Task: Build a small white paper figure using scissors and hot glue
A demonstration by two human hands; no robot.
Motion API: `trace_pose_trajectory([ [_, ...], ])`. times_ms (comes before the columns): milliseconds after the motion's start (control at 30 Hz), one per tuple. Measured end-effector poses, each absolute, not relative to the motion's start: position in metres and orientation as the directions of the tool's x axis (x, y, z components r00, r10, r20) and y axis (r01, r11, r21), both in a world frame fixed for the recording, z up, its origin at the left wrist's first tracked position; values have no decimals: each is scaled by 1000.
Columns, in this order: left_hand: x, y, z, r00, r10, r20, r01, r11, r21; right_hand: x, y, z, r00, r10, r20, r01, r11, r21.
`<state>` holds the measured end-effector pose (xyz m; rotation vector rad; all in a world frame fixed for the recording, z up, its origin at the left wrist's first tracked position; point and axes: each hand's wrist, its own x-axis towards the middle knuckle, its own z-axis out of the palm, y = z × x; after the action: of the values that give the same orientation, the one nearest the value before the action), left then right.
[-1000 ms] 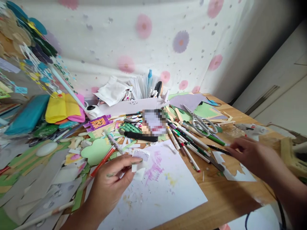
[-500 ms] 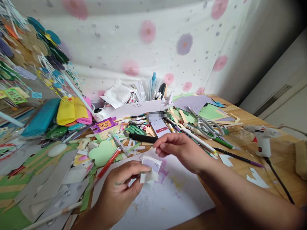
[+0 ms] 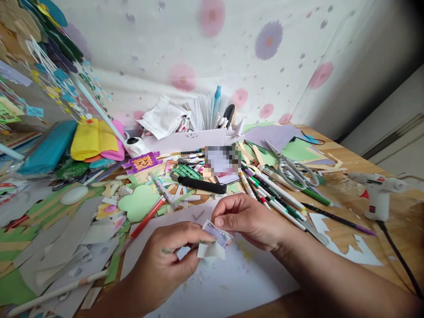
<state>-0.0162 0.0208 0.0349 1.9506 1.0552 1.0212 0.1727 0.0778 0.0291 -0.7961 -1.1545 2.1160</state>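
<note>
Thumb and fingers of my left hand (image 3: 175, 254) pinch a small folded paper piece (image 3: 212, 251), white below with a lilac, white-edged part above. My right hand (image 3: 247, 221) has thumb and forefinger closed on the upper edge of the same piece. Both hands are over a large white sheet (image 3: 265, 274) marked with faint yellow and purple smudges. A small pale scrap (image 3: 198, 214) lies on the sheet just above the paper piece. The right hand's other fingers are curled and partly hidden.
Behind the sheet lie a black-handled cutter (image 3: 202, 184), many markers and scissors (image 3: 289, 168). A white glue gun (image 3: 377, 194) with its cord is at right. Paper scraps and a red pen (image 3: 147, 217) are at left; a white box (image 3: 195, 140) of supplies stands behind.
My right hand has come down to the paper piece and now grips its upper edge. The lilac part is tilted differently, and the head view has shifted slightly.
</note>
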Motion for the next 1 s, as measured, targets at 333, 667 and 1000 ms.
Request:
trace_pose_trajectory([
  [333,-17,18,34,372,856,358,437,-502,747,175,73,33,-578,805,-133,39,-135,-990],
  [667,-17,18,37,401,864,304,420,-468,777,180,79,30,-668,721,-186,-32,-278,-960],
  [1000,-15,17,35,422,858,293,456,-480,749,174,76,27,-603,783,-152,49,-154,-987],
])
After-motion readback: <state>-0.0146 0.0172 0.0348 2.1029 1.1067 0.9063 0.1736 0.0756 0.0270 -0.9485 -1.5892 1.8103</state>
